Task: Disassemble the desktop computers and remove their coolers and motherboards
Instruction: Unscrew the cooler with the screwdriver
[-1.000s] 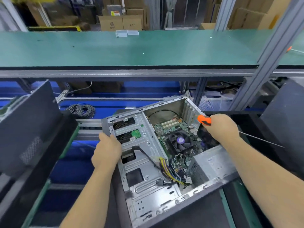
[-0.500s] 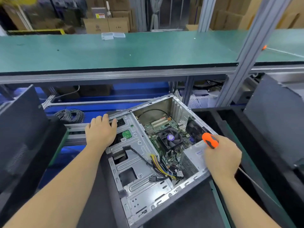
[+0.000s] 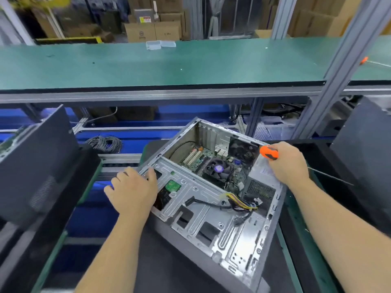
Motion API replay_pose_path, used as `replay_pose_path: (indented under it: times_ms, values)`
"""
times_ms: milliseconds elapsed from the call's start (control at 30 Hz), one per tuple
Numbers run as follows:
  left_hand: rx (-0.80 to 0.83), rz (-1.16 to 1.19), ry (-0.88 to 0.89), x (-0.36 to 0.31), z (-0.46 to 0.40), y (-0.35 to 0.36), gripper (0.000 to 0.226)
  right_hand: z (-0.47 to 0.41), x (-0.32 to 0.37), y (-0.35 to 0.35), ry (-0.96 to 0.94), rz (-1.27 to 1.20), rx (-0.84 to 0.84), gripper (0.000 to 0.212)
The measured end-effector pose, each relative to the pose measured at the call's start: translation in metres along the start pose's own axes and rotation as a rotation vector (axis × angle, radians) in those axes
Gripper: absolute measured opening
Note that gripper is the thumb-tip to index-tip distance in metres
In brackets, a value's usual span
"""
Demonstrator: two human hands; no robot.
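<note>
**Open tower case lying on its side, one hand at its edge, the other holding a screwdriver**

The desktop computer [image 3: 211, 199] lies on its side on a dark mat [image 3: 173, 269] in front of the person, its side panel off and its grey metal chassis turned at an angle, the rear end pointing away. Inside, the green motherboard [image 3: 198, 158] sits on the far floor of the case, with pale expansion slots at its left part. On the board stands the cooler [image 3: 218, 169], a black round fan with a purple label at its hub. A second black fan [image 3: 242, 150] is set in the rear wall just beyond it. The power supply [image 3: 261, 187], a grey box with a perforated face, fills the right corner; a bundle of yellow and black cables [image 3: 239, 203] runs from it across the silver drive cage [image 3: 203, 220], which has stamped ribs and rectangular cut-outs. A small green board shows through one opening near the left edge.

The left hand [image 3: 132, 191] rests on the left edge of the chassis, fingers spread and fairly straight, thumb on the metal. The right hand [image 3: 288, 162] is clenched around an orange-handled screwdriver [image 3: 269, 152] above the case's right rim, its thin shaft sticking out to the right.

Beyond runs a green workbench [image 3: 148, 66] on an aluminium frame, with cardboard boxes [image 3: 152, 31] behind it. Dark panels [image 3: 36, 161] lean at the left and right
</note>
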State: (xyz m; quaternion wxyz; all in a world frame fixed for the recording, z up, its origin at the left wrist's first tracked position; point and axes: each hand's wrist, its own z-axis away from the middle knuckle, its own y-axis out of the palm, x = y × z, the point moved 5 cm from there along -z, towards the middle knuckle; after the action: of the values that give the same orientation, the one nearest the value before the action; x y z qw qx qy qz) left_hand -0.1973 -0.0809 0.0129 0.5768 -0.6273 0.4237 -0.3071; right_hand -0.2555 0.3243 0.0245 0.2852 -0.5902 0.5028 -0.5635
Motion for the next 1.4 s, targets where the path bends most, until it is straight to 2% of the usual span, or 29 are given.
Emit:
replay_pose_path:
  times_ms: [33,100,133,200,267,333,400,567,700,900,1000,1133,1267,1400]
  values:
    - [0.014,0.002,0.005,-0.001,-0.007,0.0,0.067,0.002,0.002,0.0,-0.008,0.025,-0.016,0.015]
    - [0.051,0.032,0.083,-0.011,-0.028,0.003,0.065,0.016,0.002,0.001,0.032,0.058,-0.039,0.047]
    - [0.085,0.07,0.153,-0.021,-0.038,0.006,0.064,0.028,0.002,0.0,0.053,0.071,-0.048,0.056]
    - [0.159,0.133,0.293,-0.041,-0.049,0.016,0.062,0.053,0.003,-0.001,0.096,0.13,-0.072,0.061]
    - [0.193,0.12,0.336,-0.052,-0.052,0.023,0.061,0.074,0.004,0.002,0.209,0.16,-0.079,0.061]
    - [0.144,0.124,0.331,-0.053,-0.053,0.026,0.056,0.087,0.004,0.005,0.347,0.008,-0.127,0.059]
    - [0.097,0.145,0.317,-0.052,-0.051,0.025,0.049,0.089,0.003,0.007,0.397,-0.107,-0.19,0.06]
    - [0.051,0.105,0.286,-0.043,-0.032,0.017,0.049,0.068,0.001,0.01,0.289,-0.06,-0.188,0.04]
    - [0.028,0.036,0.25,-0.037,0.001,0.01,0.046,0.038,0.001,0.007,0.174,-0.047,-0.162,0.037]
    - [0.174,-0.158,0.146,-0.014,0.034,0.002,0.015,0.006,0.003,0.015,0.084,-0.11,-0.011,0.042]
    - [0.225,-0.17,0.08,0.001,0.047,0.0,0.019,0.004,0.013,0.02,0.01,-0.046,0.037,0.044]
    - [0.141,-0.062,0.076,0.014,0.042,-0.002,0.015,0.01,0.02,0.022,-0.017,0.044,0.042,0.045]
    - [0.061,0.093,0.115,-0.005,0.01,-0.005,0.036,0.019,0.021,0.021,0.025,0.106,0.0,0.045]
    - [0.165,0.263,0.12,-0.02,-0.015,0.012,0.024,0.023,0.022,0.017,0.036,0.116,0.016,0.045]
